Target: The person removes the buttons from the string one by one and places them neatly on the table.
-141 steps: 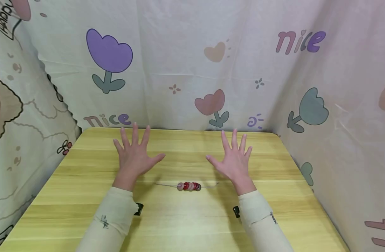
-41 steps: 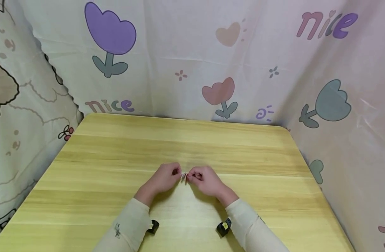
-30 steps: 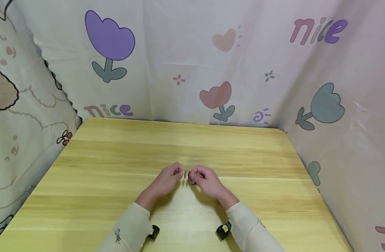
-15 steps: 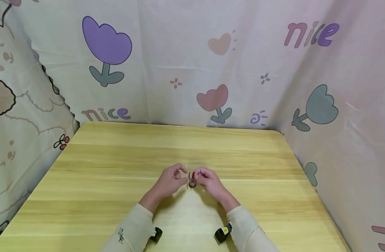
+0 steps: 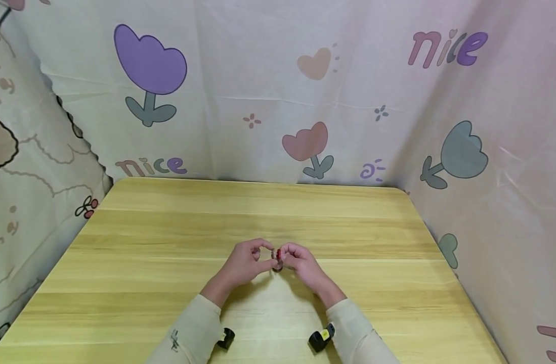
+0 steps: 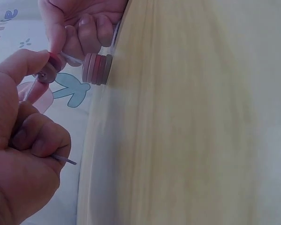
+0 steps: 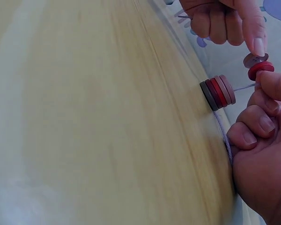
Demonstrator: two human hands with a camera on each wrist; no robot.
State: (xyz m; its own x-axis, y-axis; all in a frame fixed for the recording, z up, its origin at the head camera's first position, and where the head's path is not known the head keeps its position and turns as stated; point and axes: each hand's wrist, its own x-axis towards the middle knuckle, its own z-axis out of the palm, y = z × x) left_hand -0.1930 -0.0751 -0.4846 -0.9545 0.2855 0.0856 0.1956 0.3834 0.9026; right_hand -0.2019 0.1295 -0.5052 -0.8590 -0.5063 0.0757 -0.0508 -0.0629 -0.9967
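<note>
My left hand [image 5: 243,264] and right hand [image 5: 303,264] meet above the table. Between left thumb and index finger sits a pale pink button [image 6: 48,75]; the other left fingers curl around a string, whose end [image 6: 68,161] pokes out below them. My right hand pinches a red button [image 7: 261,69] right beside the pink one. Several more buttons [image 7: 218,92], pink, red and dark grey, hang stacked together on the same string, lower down between the hands. From that stack the string [image 7: 223,133] runs back to the curled right fingers.
The wooden table [image 5: 168,227] lies under both hands. A patterned cloth [image 5: 241,60] hangs behind and along its sides. Small black wrist cameras sit under both sleeves, the left one [image 5: 225,338] and the right one [image 5: 321,338].
Earlier both hands were spread beside the beaded-looking button string on the table; they then lifted it. Over the last half second the left thumb and index finger closed onto the pink button.
</note>
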